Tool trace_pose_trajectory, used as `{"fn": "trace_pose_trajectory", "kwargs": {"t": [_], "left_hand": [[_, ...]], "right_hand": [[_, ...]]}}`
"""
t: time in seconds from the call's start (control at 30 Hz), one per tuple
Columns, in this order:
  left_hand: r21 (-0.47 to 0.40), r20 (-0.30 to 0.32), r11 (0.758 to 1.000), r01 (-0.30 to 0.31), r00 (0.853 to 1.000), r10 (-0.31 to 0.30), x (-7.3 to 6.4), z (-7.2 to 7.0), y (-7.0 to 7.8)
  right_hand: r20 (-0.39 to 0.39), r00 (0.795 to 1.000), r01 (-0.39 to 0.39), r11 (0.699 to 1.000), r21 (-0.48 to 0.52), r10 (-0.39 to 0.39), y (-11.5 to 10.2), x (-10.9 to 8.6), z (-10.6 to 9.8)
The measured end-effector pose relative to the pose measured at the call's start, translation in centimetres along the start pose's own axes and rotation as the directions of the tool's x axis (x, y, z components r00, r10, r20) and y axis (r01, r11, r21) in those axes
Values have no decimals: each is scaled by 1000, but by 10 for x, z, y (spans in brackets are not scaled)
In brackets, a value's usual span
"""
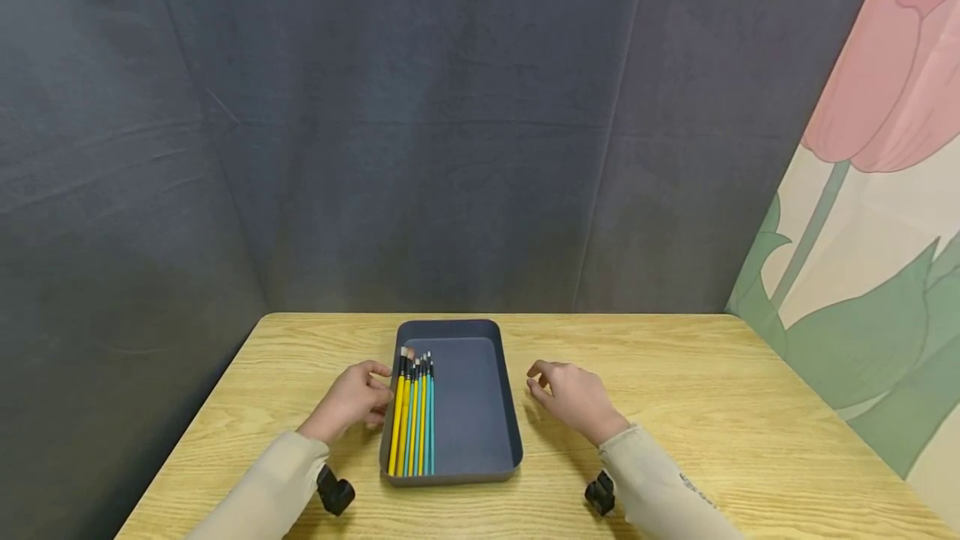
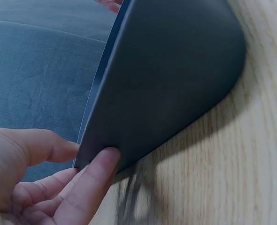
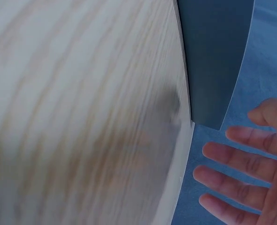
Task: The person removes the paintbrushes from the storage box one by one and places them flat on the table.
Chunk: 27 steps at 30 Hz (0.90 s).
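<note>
A dark grey tray [image 1: 472,407] lies on the wooden table, its long sides running away from me. Along its left side rest several paintbrushes [image 1: 412,423] with yellow or turquoise handles, bristles toward the far end. My left hand [image 1: 358,396] is at the tray's left wall; in the left wrist view its fingertips [image 2: 108,157] lie against the outer wall, thumb close to the rim. To the right of the tray, apart from it, my right hand [image 1: 573,397] hovers low over the table with loosely bent fingers and nothing in them.
The light wooden table [image 1: 660,373] extends on both sides of the tray. Dark grey cloth [image 1: 420,123] hangs behind it and at the left. On the right is a panel [image 1: 862,273] with a pink tulip pattern. Black wrist cameras [image 1: 334,492] sit below both sleeves.
</note>
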<state>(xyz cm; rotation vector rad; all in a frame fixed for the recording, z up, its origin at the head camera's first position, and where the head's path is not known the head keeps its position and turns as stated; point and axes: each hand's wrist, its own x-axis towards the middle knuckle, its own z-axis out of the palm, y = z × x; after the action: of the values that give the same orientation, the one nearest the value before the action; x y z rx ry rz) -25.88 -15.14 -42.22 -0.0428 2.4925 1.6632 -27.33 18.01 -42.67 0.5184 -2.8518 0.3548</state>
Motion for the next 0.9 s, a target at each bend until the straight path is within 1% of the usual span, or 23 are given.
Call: {"fn": "trace_pose_trajectory", "kwargs": {"t": [0.2, 0.33, 0.5, 0.6, 0.7, 0.77, 0.83, 0.9], "left_hand": [[-8, -5, 1000, 10, 1000, -10, 2, 0, -3], [-5, -1, 1000, 7, 1000, -7, 3, 0, -4], [-5, -4, 1000, 13, 1000, -13, 4, 1, -5], [-9, -2, 1000, 15, 1000, -15, 5, 0, -6], [-13, 0, 1000, 18, 1000, -18, 6, 0, -7], [-12, 2, 1000, 18, 1000, -18, 6, 0, -7], [-9, 2, 1000, 20, 1000, -20, 6, 0, -7], [-7, 2, 1000, 22, 1000, -22, 6, 0, -6]], "right_hand": [[0, 1000, 5, 1000, 19, -5, -1, 1, -4], [-3, 1000, -14, 998, 53, 14, -3, 1, -8], [-8, 999, -43, 990, 133, 45, -8, 3, -15], [-9, 999, -48, 978, 201, 51, -14, 4, -19], [5, 999, -49, 960, 276, 49, -20, 6, -22], [26, 998, -56, 939, 339, 50, -25, 7, -24], [54, 997, -66, 909, 412, 48, -29, 9, -26], [83, 996, -79, 868, 490, 44, -34, 11, -28]]}}
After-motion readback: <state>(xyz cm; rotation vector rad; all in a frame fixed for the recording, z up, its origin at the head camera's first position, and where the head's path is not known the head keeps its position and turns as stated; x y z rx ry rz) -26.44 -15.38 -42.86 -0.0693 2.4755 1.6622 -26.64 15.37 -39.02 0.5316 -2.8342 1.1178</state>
